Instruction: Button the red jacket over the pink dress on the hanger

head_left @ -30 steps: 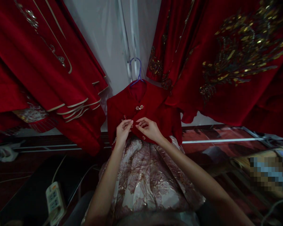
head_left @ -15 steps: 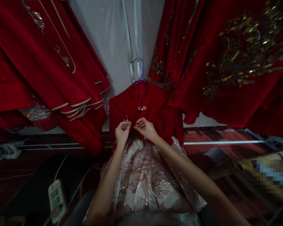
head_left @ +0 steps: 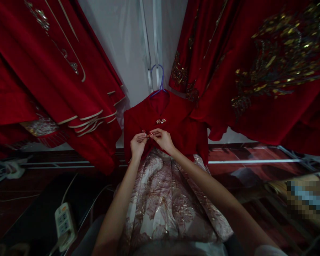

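A red jacket [head_left: 181, 124] hangs on a purple hanger [head_left: 162, 80] straight ahead. High on its front sits a pearl-beaded clasp [head_left: 161, 121]. Lower down, a second beaded clasp [head_left: 148, 136] lies between my fingertips and is partly hidden by them. My left hand [head_left: 138, 145] pinches the left side of this clasp. From the right, my right hand [head_left: 163, 140] pinches its other side, and the fingertips of both hands almost meet. Below the jacket spreads a pale brocade skirt [head_left: 160, 199] with a metallic floral pattern.
Red garments with light piping [head_left: 93, 106] hang at left, and red garments with gold sequins [head_left: 280, 64] at right. A power strip [head_left: 65, 225] with a cord lies on a dark surface at lower left. A white rail [head_left: 250, 161] runs low behind the skirt.
My right hand has moved left and slightly up, so its fingertips now come close to those of my left hand at the clasp. The left hand has risen slightly.
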`<action>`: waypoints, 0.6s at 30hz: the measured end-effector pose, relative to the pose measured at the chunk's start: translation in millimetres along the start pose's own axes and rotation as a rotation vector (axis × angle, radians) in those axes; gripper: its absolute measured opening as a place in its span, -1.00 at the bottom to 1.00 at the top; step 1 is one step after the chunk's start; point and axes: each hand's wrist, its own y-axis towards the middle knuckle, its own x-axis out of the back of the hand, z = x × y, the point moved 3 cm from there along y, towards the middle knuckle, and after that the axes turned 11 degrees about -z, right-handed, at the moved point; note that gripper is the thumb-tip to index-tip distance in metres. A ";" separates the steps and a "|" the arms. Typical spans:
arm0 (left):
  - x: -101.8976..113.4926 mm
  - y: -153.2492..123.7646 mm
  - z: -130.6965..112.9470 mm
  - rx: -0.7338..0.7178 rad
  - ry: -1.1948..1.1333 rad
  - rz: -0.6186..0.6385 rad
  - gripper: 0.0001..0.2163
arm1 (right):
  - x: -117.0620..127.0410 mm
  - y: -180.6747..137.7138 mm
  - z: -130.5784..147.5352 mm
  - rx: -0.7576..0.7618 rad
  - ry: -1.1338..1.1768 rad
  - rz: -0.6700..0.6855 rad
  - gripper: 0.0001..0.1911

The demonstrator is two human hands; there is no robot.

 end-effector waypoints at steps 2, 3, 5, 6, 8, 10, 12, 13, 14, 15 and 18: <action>-0.8 1.2 -1.7 0.039 -0.037 0.002 -0.78 | -3.7 2.1 -0.2 0.000 0.002 -0.002 -0.85; -1.1 1.8 -2.4 0.054 -0.049 0.001 -0.77 | -5.1 2.8 0.0 0.000 0.000 -0.007 -0.85; -1.6 2.9 -3.4 0.071 -0.066 -0.003 -0.77 | -7.6 3.6 0.9 0.000 -0.004 -0.025 -0.85; -1.7 3.4 -3.6 0.074 -0.071 -0.005 -0.77 | -8.8 3.9 1.6 -0.003 -0.006 -0.035 -0.85; -1.7 3.9 -3.5 0.073 -0.081 -0.003 -0.76 | -10.9 4.6 3.2 -0.014 -0.010 -0.059 -0.86; -1.1 4.2 -3.2 0.063 -0.087 0.006 -0.75 | -12.9 5.2 4.6 -0.021 -0.014 -0.079 -0.86; 0.2 4.5 -3.0 0.052 -0.087 0.011 -0.75 | -14.6 5.7 5.6 -0.015 -0.014 -0.090 -0.87; 1.0 4.7 -2.9 0.048 -0.087 0.013 -0.75 | -15.2 5.9 5.8 -0.007 -0.014 -0.094 -0.87; 1.9 5.1 -2.9 0.047 -0.088 0.013 -0.75 | -15.7 6.0 5.9 0.003 -0.014 -0.096 -0.87; 2.7 5.6 -2.9 0.049 -0.091 0.014 -0.75 | -16.0 6.0 5.7 0.011 -0.018 -0.098 -0.88; 4.5 8.1 -3.3 0.056 -0.095 0.021 -0.77 | -16.8 5.7 4.1 0.033 -0.034 -0.107 -0.87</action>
